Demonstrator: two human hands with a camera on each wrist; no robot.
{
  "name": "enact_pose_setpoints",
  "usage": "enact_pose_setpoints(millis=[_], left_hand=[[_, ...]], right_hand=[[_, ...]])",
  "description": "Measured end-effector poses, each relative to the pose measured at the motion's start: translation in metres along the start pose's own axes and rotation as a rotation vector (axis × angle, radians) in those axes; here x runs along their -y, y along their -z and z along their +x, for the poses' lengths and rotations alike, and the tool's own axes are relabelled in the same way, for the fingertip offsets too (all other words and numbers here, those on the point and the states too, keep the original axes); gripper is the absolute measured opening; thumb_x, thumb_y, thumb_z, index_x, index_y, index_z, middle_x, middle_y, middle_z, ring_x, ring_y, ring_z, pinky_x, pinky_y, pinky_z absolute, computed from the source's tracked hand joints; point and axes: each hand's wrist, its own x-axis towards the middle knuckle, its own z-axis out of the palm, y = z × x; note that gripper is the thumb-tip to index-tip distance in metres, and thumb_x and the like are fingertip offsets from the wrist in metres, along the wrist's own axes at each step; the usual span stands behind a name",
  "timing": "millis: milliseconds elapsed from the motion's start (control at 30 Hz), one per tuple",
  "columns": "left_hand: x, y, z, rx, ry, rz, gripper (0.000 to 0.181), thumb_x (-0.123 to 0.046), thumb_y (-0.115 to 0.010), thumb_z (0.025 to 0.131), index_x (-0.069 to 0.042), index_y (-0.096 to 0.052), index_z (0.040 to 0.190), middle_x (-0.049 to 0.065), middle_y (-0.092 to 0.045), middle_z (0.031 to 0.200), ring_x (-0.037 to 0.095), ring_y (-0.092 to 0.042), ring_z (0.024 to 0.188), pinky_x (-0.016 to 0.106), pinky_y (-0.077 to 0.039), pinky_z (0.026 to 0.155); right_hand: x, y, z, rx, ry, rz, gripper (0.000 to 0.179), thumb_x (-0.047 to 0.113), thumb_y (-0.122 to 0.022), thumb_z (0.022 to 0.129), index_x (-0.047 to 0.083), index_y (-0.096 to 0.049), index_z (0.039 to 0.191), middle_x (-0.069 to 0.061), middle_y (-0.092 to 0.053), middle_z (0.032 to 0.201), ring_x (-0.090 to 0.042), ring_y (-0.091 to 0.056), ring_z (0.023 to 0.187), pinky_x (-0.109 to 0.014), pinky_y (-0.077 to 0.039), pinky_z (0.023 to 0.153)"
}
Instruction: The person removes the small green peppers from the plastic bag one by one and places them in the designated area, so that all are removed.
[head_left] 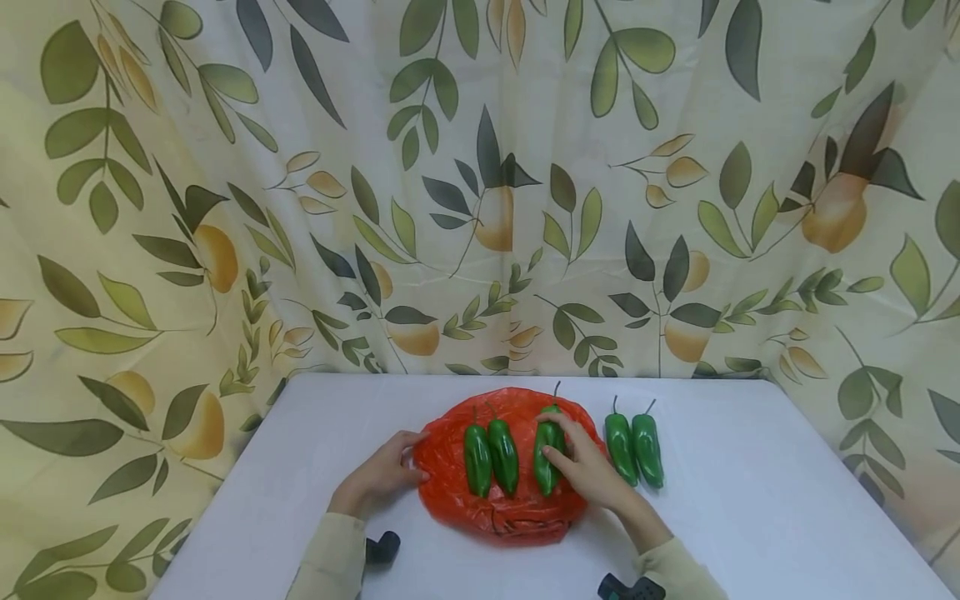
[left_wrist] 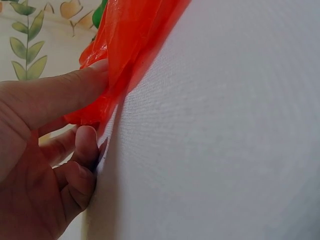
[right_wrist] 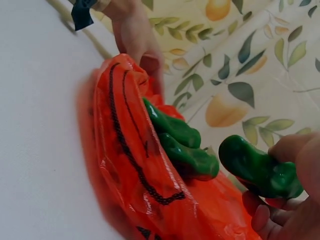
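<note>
A red plastic bag (head_left: 450, 500) lies spread on the white table. My right hand (head_left: 588, 468) grips a green chili pepper (head_left: 545, 458) over the right part of the bag, thumb on one side and fingers on the other. In the right wrist view, the held pepper (right_wrist: 255, 167) appears above the red plastic. Side by side on the bag's middle rest two more green peppers (head_left: 477, 460), stems pointing away. At the bag's left edge my left hand (head_left: 384, 471) pinches the plastic; the left wrist view shows the thumb (left_wrist: 75, 92) pressed on it.
Just right of the bag, two green peppers (head_left: 648, 450) lie together on the white tabletop (head_left: 750, 500). Behind the table's far edge hangs a leaf-and-fruit patterned curtain (head_left: 510, 208). Dark wrist devices (head_left: 384, 547) sit at both sleeves.
</note>
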Motion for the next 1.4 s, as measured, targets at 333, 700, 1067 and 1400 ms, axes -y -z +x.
enact_pose_setpoints(millis=[333,700,1067,1400], left_hand=[[0.001,0.0,0.004,0.005,0.003,0.022,0.066,-0.014,-0.078,0.085,-0.026,-0.054,0.146,0.002,-0.052,0.144,0.039,-0.039,0.144,0.069,-0.034,0.114],[0.004,-0.004,0.004,0.015,0.0,0.025,0.066,-0.015,-0.078,0.085,-0.025,-0.054,0.146,0.003,-0.052,0.142,0.038,-0.04,0.142,0.068,-0.037,0.113],[-0.002,0.0,0.0,-0.002,0.036,-0.007,0.065,-0.015,-0.079,0.085,-0.026,-0.055,0.144,0.004,-0.052,0.145,0.037,-0.04,0.142,0.068,-0.036,0.114],[-0.003,0.0,-0.002,-0.007,0.03,0.008,0.064,-0.016,-0.079,0.085,-0.026,-0.055,0.144,0.004,-0.052,0.144,0.037,-0.04,0.142,0.069,-0.035,0.114]], right_hand=[[0.0,0.012,-0.009,-0.032,0.007,-0.063,0.053,0.004,-0.051,0.101,0.017,-0.041,0.151,-0.021,-0.038,0.154,-0.046,-0.04,0.141,-0.064,-0.05,0.103],[-0.005,0.038,-0.038,-0.081,0.034,-0.165,0.056,-0.005,-0.044,0.098,0.011,-0.04,0.152,-0.024,-0.038,0.154,-0.05,-0.04,0.139,-0.068,-0.048,0.102],[-0.004,0.078,-0.042,-0.13,-0.023,-0.155,0.06,0.002,-0.045,0.101,0.01,-0.022,0.156,-0.038,-0.033,0.149,-0.061,-0.048,0.125,-0.064,-0.059,0.082],[-0.014,0.098,-0.045,-0.172,-0.07,-0.229,0.06,0.0,-0.049,0.1,0.01,-0.031,0.156,-0.034,-0.038,0.144,-0.047,-0.052,0.113,-0.036,-0.061,0.071]])
